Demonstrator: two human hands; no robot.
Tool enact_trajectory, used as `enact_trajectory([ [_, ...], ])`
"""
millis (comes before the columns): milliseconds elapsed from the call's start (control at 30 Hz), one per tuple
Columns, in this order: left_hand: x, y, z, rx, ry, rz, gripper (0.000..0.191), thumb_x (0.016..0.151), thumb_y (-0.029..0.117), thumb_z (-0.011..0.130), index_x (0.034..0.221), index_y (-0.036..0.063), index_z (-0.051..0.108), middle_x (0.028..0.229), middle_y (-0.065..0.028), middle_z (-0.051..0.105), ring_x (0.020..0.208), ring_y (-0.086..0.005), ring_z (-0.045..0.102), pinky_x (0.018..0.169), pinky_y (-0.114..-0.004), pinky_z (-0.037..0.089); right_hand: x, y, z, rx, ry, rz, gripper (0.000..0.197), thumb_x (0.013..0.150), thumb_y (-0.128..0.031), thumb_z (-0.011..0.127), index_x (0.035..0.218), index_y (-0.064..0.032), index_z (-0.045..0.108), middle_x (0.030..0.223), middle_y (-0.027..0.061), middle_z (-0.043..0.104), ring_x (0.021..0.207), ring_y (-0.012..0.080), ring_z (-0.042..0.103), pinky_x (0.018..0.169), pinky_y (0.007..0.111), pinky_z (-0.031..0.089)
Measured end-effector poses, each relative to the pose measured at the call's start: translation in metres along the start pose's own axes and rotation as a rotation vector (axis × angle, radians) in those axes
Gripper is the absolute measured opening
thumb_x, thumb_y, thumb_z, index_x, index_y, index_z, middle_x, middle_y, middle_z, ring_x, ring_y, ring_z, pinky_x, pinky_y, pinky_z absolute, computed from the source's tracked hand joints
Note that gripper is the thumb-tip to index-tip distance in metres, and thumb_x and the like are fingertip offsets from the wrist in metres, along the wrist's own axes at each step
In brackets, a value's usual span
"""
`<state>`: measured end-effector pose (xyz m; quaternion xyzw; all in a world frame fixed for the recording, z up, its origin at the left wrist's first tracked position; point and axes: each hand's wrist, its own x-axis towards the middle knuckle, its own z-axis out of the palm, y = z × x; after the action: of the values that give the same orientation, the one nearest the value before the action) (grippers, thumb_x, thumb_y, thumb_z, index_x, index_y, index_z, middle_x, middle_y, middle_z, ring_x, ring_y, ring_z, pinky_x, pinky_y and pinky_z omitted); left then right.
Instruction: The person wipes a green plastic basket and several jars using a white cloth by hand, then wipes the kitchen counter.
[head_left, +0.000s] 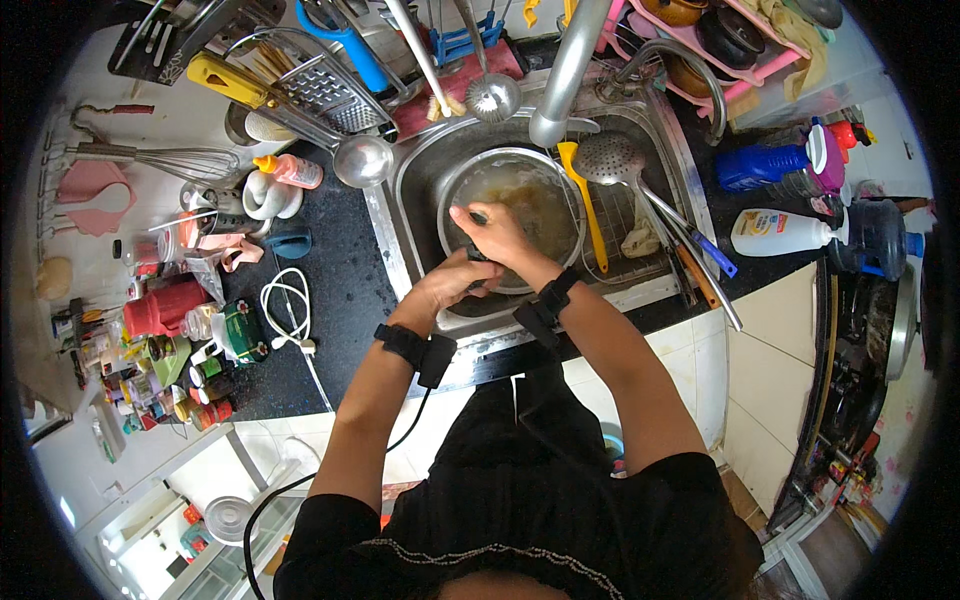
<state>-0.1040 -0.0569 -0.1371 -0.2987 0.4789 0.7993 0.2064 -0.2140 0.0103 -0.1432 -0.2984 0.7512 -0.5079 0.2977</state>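
Both my hands are over a round metal basin (577, 247) of cloudy water in the stainless steel sink (416, 195). My left hand (454, 281) is curled around a small dark item (476, 285) near the basin's lower left rim. Just above it and touching or nearly touching it, my right hand (491, 232) has bent fingers, with something dark showing between thumb and fingers. What the dark items are cannot be told. A yellow utensil (589, 210) and a perforated skimmer (609, 159) lie to the right of the basin.
The faucet spout (553, 112) reaches over the sink's far side. A ladle (363, 160) hangs or rests at the upper left. Several long handles (694, 277) stick out over the right edge. A white bottle (780, 232) lies right; a white cable (289, 300) is coiled left.
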Motion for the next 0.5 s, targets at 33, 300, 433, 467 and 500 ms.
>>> enact_trajectory([
  [33, 0.002, -0.002, 0.000, 0.093, 0.051, -0.005, 0.018, 0.082, 0.014, 0.063, 0.092, -0.0008, 0.062, 0.072, -0.0042, 0.058, 0.062, -0.0124, 0.051, 0.051, -0.027, 0.039, 0.001, -0.005, 0.000, 0.001, -0.005, -0.002, 0.051, 0.086, -0.050, 0.057, 0.090, 0.0000, 0.067, 0.076, 0.0241, 0.062, 0.072, 0.0382, 0.063, 0.067, 0.042, 0.048],
  [300, 0.023, -0.018, 0.012, 0.734, 0.495, 0.360, 0.025, 0.073, 0.015, 0.065, 0.090, -0.0026, 0.065, 0.085, -0.0219, 0.066, 0.081, -0.0352, 0.065, 0.071, -0.043, 0.050, 0.014, 0.004, 0.010, -0.240, 0.024, 0.146, 0.050, 0.091, -0.046, 0.049, 0.093, -0.0006, 0.068, 0.081, 0.0254, 0.064, 0.077, 0.0413, 0.062, 0.072, 0.042, 0.048],
  [433, 0.034, -0.021, 0.011, 1.087, 0.617, 0.255, 0.020, 0.071, 0.017, 0.065, 0.078, -0.0011, 0.067, 0.086, -0.0238, 0.066, 0.080, -0.0402, 0.064, 0.075, -0.047, 0.050, 0.016, 0.013, 0.013, -0.205, 0.151, 0.202, 0.047, 0.092, -0.042, 0.048, 0.091, -0.0004, 0.068, 0.082, 0.0260, 0.064, 0.078, 0.0432, 0.061, 0.072, 0.043, 0.047],
  [467, 0.036, -0.022, 0.007, 1.085, 0.622, 0.252, 0.020, 0.071, 0.017, 0.065, 0.078, -0.0011, 0.067, 0.086, -0.0238, 0.066, 0.080, -0.0402, 0.064, 0.075, -0.047, 0.050, 0.020, 0.016, 0.015, -0.175, 0.184, 0.224, 0.045, 0.092, -0.041, 0.048, 0.089, -0.0001, 0.068, 0.083, 0.0265, 0.063, 0.078, 0.0430, 0.061, 0.072, 0.043, 0.047],
  [500, 0.037, -0.022, 0.005, 1.184, 0.608, 0.209, 0.024, 0.071, 0.020, 0.066, 0.084, 0.0000, 0.066, 0.084, -0.0235, 0.066, 0.079, -0.0408, 0.064, 0.075, -0.047, 0.051, 0.021, 0.020, 0.017, -0.147, 0.216, 0.248, 0.044, 0.091, -0.040, 0.048, 0.088, 0.0002, 0.068, 0.084, 0.0270, 0.063, 0.078, 0.0429, 0.061, 0.072, 0.043, 0.047],
])
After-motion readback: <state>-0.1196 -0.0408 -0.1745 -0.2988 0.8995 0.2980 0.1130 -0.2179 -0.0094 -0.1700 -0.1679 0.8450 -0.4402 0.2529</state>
